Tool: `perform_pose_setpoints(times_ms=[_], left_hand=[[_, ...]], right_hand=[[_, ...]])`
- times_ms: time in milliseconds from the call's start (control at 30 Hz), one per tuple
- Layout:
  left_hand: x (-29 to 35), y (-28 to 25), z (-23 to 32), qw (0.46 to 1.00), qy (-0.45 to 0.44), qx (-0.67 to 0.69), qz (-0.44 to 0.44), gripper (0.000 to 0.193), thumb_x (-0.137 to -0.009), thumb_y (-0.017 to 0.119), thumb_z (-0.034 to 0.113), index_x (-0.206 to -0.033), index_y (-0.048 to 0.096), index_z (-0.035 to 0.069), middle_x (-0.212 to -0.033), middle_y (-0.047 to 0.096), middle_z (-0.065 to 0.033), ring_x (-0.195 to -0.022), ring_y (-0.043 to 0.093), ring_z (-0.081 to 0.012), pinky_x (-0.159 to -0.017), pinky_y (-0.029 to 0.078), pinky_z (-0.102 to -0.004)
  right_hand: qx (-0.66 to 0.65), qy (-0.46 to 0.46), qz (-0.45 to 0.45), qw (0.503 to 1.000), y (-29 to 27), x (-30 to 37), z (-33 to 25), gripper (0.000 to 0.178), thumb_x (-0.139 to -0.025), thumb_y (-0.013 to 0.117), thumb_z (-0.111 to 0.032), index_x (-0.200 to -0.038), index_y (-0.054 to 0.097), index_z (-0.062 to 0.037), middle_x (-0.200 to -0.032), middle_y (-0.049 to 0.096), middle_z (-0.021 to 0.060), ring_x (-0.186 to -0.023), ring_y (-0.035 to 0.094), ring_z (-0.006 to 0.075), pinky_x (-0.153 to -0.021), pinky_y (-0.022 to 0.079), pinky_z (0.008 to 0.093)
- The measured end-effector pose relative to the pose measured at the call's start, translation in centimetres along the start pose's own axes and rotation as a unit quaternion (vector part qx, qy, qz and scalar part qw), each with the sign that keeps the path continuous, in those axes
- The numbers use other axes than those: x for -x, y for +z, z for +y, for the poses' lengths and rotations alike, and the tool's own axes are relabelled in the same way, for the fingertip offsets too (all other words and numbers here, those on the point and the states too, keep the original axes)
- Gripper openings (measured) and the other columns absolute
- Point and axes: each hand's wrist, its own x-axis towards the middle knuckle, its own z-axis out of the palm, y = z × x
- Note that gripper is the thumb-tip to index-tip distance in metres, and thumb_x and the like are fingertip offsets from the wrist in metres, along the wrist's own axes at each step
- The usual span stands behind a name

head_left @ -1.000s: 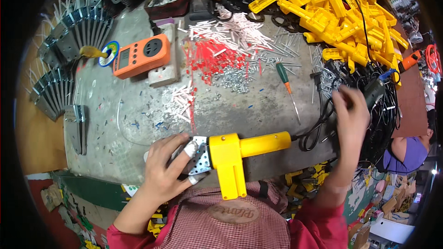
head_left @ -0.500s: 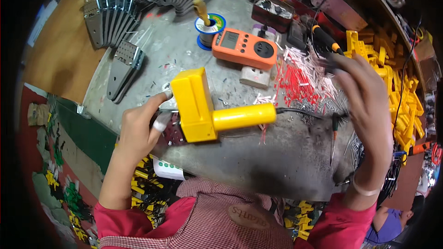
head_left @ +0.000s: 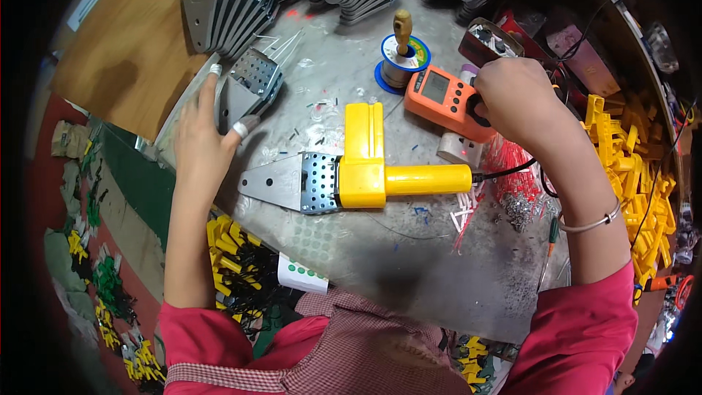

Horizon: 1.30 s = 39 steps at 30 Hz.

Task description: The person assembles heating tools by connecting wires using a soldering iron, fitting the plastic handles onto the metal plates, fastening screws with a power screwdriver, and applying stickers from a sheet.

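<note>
Looks like the plugging-in step, judging by the right hand (head_left: 515,99) curled over the socket (head_left: 474,110) end of the orange meter (head_left: 440,97). Can't tell about a plug in that hand, with only the back of it showing. Got the left hand (head_left: 197,132) spread wide around the grey plate head (head_left: 252,77) over on the left; can't tell about a firm grip there either. Find the yellow tool (head_left: 363,153) lying on the bench (head_left: 431,234) between both hands, perforated plate (head_left: 319,183) to the left, handle (head_left: 428,179) to the right, black cord (head_left: 512,170) leaving the handle end. To do this well, line up square with the socket before pushing, and press on the plug body, never the cord. Leave some slack so as not to drag the tool around. Go easy on the push too, with the meter sitting at a slant by the white power strip (head_left: 459,149). Then check the screen (head_left: 436,88) before touching that perforated plate, just in case of heat.
</note>
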Motion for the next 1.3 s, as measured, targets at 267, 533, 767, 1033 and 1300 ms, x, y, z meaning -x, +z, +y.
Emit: perform_pose_setpoints(times_ms=[267,533,767,1033,1300], left_hand=[[1.0,0.4,0.7,0.990,-0.013,0.107,0.091,0.066,-0.078,0.070,0.014,-0.137,0.044,0.003,-0.117,0.058,-0.0197,-0.104,0.057,-0.0326,-0.092,0.044,-0.0393],[7.5,-4.6,17.6,0.797,0.384,0.379,-0.272,0.072,-0.061,0.076,0.018,-0.125,0.052,-0.004,-0.116,0.059,-0.0198,-0.097,0.058,-0.0355,-0.082,0.044,-0.0453],[8.9,-3.4,23.7,0.739,0.418,0.371,-0.377,0.076,-0.070,0.074,0.043,-0.128,0.050,0.001,-0.135,0.049,-0.0174,-0.119,0.048,-0.0371,-0.096,0.040,-0.0468],[11.2,-3.6,26.7,0.761,0.392,0.362,-0.369,0.084,-0.060,0.080,0.030,-0.131,0.046,-0.002,-0.121,0.052,-0.0210,-0.106,0.053,-0.0388,-0.089,0.042,-0.0479],[7.7,-3.3,25.9,0.694,0.340,0.463,-0.434,0.079,-0.061,0.080,0.028,-0.128,0.051,-0.001,-0.117,0.056,-0.0189,-0.104,0.056,-0.0357,-0.090,0.046,-0.0423]], right_hand=[[-0.169,-0.056,0.399,0.900,0.4,6.8,-3.4,0.019,-0.069,0.070,-0.007,-0.087,0.066,-0.0055,-0.081,0.060,0.0074,-0.075,0.057,0.0221,-0.066,0.047,0.0326],[-0.233,0.261,0.354,0.867,12.2,22.5,2.0,0.005,-0.077,0.064,-0.008,-0.077,0.065,-0.0028,-0.064,0.058,0.0103,-0.057,0.057,0.0276,-0.054,0.046,0.0348],[-0.314,0.406,0.110,0.851,17.4,25.2,11.6,0.030,-0.087,0.060,-0.022,-0.108,0.066,-0.0019,-0.097,0.067,0.0204,-0.091,0.065,0.0317,-0.080,0.050,0.0379],[-0.111,0.399,-0.004,0.910,20.7,15.4,16.2,0.024,-0.078,0.058,-0.019,-0.093,0.068,-0.0035,-0.096,0.067,0.0193,-0.091,0.065,0.0350,-0.079,0.052,0.0461],[-0.345,0.108,0.282,0.888,13.0,21.4,7.4,0.013,-0.071,0.066,-0.013,-0.081,0.064,-0.0038,-0.079,0.063,0.0111,-0.071,0.063,0.0306,-0.064,0.051,0.0369]])
